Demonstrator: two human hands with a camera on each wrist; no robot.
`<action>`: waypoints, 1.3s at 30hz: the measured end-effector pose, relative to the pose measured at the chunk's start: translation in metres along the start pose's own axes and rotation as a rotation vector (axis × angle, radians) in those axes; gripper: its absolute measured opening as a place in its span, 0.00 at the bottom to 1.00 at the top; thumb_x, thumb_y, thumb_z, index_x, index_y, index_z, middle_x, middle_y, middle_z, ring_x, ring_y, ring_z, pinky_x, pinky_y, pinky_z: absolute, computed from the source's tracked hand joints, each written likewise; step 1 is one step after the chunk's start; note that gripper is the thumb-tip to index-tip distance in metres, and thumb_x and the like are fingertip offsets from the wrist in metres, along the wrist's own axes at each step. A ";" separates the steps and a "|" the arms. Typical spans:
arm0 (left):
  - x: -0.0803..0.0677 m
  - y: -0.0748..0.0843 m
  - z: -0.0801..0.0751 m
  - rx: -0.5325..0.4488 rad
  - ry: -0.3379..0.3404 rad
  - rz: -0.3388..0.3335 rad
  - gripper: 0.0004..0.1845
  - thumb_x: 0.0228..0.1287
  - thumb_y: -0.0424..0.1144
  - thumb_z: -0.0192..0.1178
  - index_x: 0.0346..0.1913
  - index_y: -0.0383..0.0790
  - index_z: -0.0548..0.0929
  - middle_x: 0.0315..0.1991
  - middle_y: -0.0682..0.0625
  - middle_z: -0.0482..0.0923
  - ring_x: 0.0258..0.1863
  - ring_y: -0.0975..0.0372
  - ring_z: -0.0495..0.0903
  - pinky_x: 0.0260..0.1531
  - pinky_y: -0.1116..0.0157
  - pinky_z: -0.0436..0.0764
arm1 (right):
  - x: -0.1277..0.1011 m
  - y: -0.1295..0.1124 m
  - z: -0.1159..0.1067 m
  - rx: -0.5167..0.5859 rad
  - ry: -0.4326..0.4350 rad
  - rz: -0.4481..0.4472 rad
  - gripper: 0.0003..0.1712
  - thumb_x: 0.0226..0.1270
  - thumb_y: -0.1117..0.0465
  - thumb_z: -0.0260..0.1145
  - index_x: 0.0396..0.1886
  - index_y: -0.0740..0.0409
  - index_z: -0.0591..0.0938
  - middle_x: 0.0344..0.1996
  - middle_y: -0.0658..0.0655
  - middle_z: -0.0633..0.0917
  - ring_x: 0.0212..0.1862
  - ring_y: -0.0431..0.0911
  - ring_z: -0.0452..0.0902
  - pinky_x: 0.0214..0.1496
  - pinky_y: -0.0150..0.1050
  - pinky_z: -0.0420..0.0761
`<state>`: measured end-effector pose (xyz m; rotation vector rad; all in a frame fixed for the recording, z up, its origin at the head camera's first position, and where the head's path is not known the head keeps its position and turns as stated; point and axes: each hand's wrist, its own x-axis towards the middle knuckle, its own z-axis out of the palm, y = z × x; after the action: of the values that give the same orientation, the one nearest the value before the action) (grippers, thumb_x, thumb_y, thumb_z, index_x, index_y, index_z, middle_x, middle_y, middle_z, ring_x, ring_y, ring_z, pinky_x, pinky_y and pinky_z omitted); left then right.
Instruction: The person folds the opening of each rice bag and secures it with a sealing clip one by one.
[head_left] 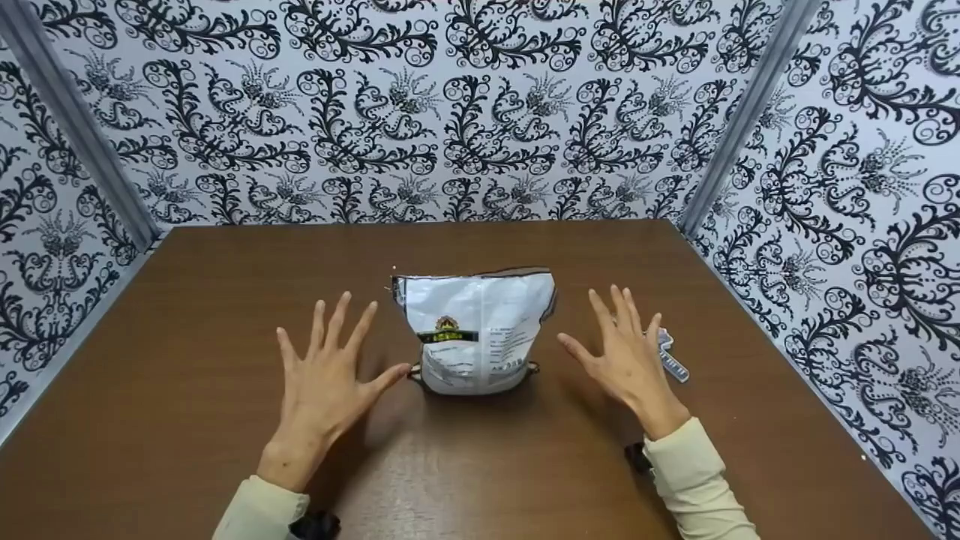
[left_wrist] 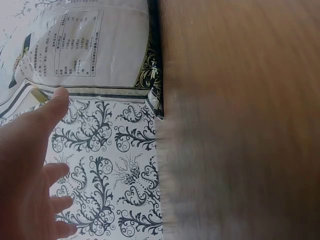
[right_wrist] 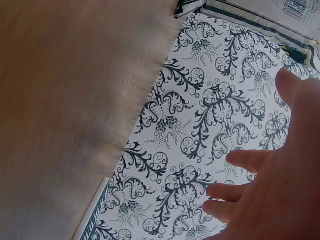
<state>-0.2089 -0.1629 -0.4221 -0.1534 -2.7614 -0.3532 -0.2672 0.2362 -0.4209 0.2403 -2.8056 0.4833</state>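
The white bag (head_left: 476, 330) stood upright at table (head_left: 187, 360) centre, top edge torn open, a torn-off strip (head_left: 673, 361) at its 3 o'clock. Left hand (head_left: 326, 382) and right hand (head_left: 626, 360) flanked it, fingers spread wide, holding nothing; opening appeared complete

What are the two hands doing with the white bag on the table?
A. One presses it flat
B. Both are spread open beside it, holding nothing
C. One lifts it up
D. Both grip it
B: the left hand and right hand flank the white bag with fingers spread.
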 end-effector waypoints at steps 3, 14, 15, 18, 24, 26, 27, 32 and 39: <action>0.001 0.001 0.000 -0.006 -0.005 -0.005 0.52 0.63 0.80 0.52 0.84 0.62 0.51 0.87 0.47 0.43 0.86 0.44 0.40 0.75 0.26 0.34 | 0.000 -0.001 0.000 0.010 -0.002 0.003 0.55 0.69 0.23 0.57 0.85 0.49 0.57 0.85 0.66 0.52 0.87 0.61 0.39 0.79 0.77 0.33; 0.002 0.005 -0.002 -0.065 0.005 -0.012 0.49 0.66 0.77 0.51 0.84 0.60 0.54 0.87 0.48 0.45 0.86 0.45 0.44 0.77 0.27 0.39 | 0.000 -0.005 0.002 0.055 -0.012 0.004 0.54 0.69 0.25 0.59 0.84 0.51 0.59 0.84 0.65 0.54 0.87 0.61 0.41 0.80 0.75 0.34; 0.003 0.006 -0.002 -0.070 0.004 -0.012 0.49 0.66 0.77 0.52 0.84 0.60 0.54 0.87 0.48 0.46 0.86 0.45 0.44 0.77 0.27 0.40 | 0.000 -0.005 0.002 0.056 -0.012 0.005 0.54 0.69 0.25 0.59 0.84 0.51 0.60 0.84 0.66 0.54 0.87 0.61 0.41 0.80 0.75 0.35; 0.004 0.009 -0.002 -0.081 0.003 -0.010 0.48 0.67 0.76 0.51 0.84 0.60 0.55 0.87 0.47 0.47 0.86 0.45 0.46 0.77 0.28 0.42 | 0.000 -0.005 0.002 0.064 -0.007 0.005 0.53 0.70 0.27 0.59 0.83 0.52 0.60 0.84 0.66 0.55 0.86 0.61 0.42 0.80 0.75 0.35; 0.004 0.014 -0.002 -0.082 0.020 -0.004 0.46 0.68 0.75 0.52 0.83 0.59 0.57 0.86 0.47 0.50 0.85 0.46 0.49 0.77 0.29 0.46 | -0.003 -0.007 0.002 0.120 0.007 -0.006 0.51 0.70 0.29 0.62 0.82 0.54 0.63 0.83 0.65 0.58 0.86 0.61 0.45 0.81 0.74 0.36; 0.004 0.015 -0.002 -0.085 0.024 -0.004 0.46 0.68 0.74 0.52 0.83 0.59 0.57 0.86 0.48 0.51 0.85 0.47 0.50 0.78 0.30 0.47 | -0.003 -0.009 0.002 0.134 0.010 -0.010 0.50 0.71 0.30 0.62 0.81 0.54 0.64 0.83 0.65 0.59 0.86 0.61 0.46 0.81 0.73 0.35; 0.004 0.015 -0.002 -0.092 0.022 -0.006 0.46 0.69 0.74 0.52 0.83 0.59 0.57 0.86 0.48 0.51 0.85 0.47 0.50 0.78 0.30 0.47 | -0.003 -0.010 0.002 0.138 0.010 -0.012 0.50 0.71 0.30 0.62 0.81 0.54 0.64 0.82 0.65 0.59 0.86 0.61 0.47 0.81 0.73 0.35; 0.004 0.018 -0.002 -0.132 0.034 -0.005 0.45 0.69 0.73 0.53 0.83 0.57 0.59 0.85 0.47 0.55 0.85 0.47 0.53 0.78 0.32 0.50 | -0.002 -0.014 0.002 0.148 0.021 -0.025 0.48 0.72 0.32 0.62 0.80 0.55 0.66 0.82 0.65 0.61 0.85 0.61 0.50 0.82 0.72 0.35; 0.004 0.022 -0.001 -0.173 0.070 0.017 0.44 0.68 0.71 0.56 0.81 0.54 0.64 0.82 0.46 0.61 0.82 0.47 0.60 0.78 0.34 0.54 | -0.002 -0.019 0.005 0.167 0.043 -0.053 0.43 0.73 0.36 0.64 0.78 0.55 0.69 0.80 0.64 0.64 0.82 0.63 0.57 0.82 0.72 0.37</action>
<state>-0.2092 -0.1422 -0.4152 -0.2035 -2.6568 -0.5824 -0.2624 0.2167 -0.4197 0.3337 -2.7113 0.7026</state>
